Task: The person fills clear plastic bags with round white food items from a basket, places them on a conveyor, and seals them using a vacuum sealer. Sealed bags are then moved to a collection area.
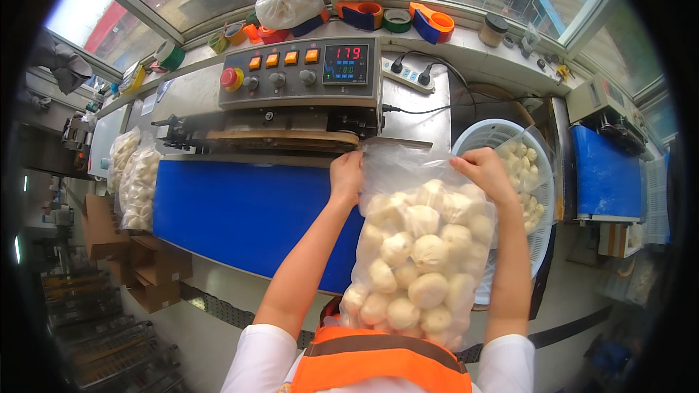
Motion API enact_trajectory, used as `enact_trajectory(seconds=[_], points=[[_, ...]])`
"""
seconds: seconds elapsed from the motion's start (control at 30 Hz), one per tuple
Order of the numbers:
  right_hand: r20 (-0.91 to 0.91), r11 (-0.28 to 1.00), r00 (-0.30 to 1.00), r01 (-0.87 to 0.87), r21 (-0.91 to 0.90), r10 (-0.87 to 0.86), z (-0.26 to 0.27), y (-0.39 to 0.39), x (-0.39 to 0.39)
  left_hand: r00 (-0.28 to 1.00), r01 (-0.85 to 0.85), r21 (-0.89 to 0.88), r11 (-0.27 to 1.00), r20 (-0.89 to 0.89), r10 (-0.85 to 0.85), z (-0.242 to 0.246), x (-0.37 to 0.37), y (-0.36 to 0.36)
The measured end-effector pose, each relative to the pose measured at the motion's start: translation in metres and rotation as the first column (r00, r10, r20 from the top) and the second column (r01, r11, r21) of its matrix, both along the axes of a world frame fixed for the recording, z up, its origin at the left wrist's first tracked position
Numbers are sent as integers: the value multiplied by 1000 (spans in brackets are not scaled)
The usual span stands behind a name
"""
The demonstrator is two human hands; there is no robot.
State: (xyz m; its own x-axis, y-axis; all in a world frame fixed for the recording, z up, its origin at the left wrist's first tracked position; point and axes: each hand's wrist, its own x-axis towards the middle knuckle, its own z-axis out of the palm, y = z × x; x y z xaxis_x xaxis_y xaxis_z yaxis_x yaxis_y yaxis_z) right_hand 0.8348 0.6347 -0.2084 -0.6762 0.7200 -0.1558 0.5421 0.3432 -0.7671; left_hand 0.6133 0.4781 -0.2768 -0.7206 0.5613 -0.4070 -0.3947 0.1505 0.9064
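Note:
A clear plastic bag full of pale round buns [428,251] lies upright before me, over the right end of a blue conveyor belt [246,207]. My left hand [347,176] pinches the bag's upper left corner, close to the right end of a band sealer [297,73]. The bag's upper right corner is held by my right hand [480,166], thumb and fingers closed on the film. The bag's top edge is stretched between both hands. Behind the right forearm, a light blue plastic basket [540,245] holds more bagged buns [521,174].
Filled bags [139,191] stand at the belt's left end, above cardboard boxes [155,270]. A power strip [408,75] with black cables lies right of the sealer. Tape dispensers [434,22], a jar [493,29] and a white plastic bag [289,3] sit on the windowsill. Another blue belt [606,169] is far right.

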Motion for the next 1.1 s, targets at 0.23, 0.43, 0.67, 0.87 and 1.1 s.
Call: enact_trajectory(seconds=[0.23,0.43,0.67,0.87,1.1], points=[[77,996,993,92,9,-93,-10,2,-27,978,-8,2,1000,209,8,-14,-21,-14],[104,992,988,120,-36,-116,-19,2,-10,962,-99,-10,995,254,98,18,4,-12],[71,976,979,197,-90,-191,-13,-5,-27,989,29,-31,999,147,-24,9,-19,-20],[104,988,982,154,14,-155,-15,-4,-36,989,132,-108,985,83,-123,7,-38,-27],[154,982,970,188,20,-188,-10,-11,-50,984,175,-142,974,-11,-178,8,-53,-27]])
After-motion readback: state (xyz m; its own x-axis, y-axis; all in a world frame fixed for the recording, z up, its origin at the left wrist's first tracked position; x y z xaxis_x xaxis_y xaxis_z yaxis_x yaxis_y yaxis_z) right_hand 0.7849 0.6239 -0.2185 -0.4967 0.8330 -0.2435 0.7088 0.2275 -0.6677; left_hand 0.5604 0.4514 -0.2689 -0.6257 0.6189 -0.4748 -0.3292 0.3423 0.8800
